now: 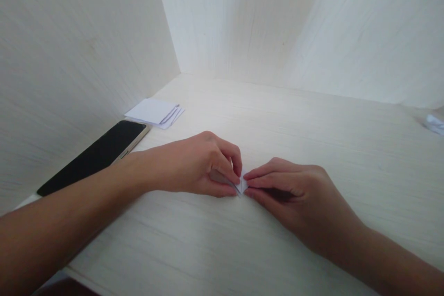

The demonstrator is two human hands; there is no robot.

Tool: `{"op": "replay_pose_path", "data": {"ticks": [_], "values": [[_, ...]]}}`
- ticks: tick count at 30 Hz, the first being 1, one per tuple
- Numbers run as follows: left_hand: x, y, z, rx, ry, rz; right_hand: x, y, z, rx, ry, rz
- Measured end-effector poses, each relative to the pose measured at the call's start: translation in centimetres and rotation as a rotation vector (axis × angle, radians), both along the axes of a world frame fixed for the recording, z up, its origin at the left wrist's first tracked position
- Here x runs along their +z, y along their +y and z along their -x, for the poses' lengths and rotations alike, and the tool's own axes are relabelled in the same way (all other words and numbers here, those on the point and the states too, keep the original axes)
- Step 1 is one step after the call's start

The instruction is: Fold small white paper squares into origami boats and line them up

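A small folded piece of white paper [242, 187] is held just above or on the pale wood-grain table, between my two hands. My left hand [213, 164] pinches its left side, fingertips curled together with the thumb below. From the right, my right hand [294, 189] grips the other side between its thumb and fingers. A creased point of the paper faces me; much of the rest is hidden behind the fingertips.
At the left, a stack of white paper sheets [152, 110] lies by the side panel [86, 46]. A black-screened phone [93, 155] rests in front of it, partly behind my left forearm. A crumpled or folded white paper [435, 124] lies at the far right. A back panel [277, 27] closes the table's far side.
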State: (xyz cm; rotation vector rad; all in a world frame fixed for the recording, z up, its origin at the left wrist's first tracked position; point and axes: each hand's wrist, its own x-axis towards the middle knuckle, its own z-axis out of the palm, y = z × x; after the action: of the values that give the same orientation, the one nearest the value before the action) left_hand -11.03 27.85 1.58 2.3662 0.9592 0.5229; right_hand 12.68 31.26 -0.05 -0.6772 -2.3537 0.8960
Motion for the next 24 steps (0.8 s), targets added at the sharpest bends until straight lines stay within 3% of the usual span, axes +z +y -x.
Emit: {"op": "replay_pose_path", "data": {"ticks": [12, 24], "values": [[0.05, -0.02, -0.11, -0.009, -0.019, -0.016, 0.15, -0.23, 0.14, 0.010, -0.006, -0.033], [0.08, -0.75, -0.35, -0.018, 0.103, -0.170, -0.11, -0.41, 0.04, 0.017, -0.002, -0.098]]}}
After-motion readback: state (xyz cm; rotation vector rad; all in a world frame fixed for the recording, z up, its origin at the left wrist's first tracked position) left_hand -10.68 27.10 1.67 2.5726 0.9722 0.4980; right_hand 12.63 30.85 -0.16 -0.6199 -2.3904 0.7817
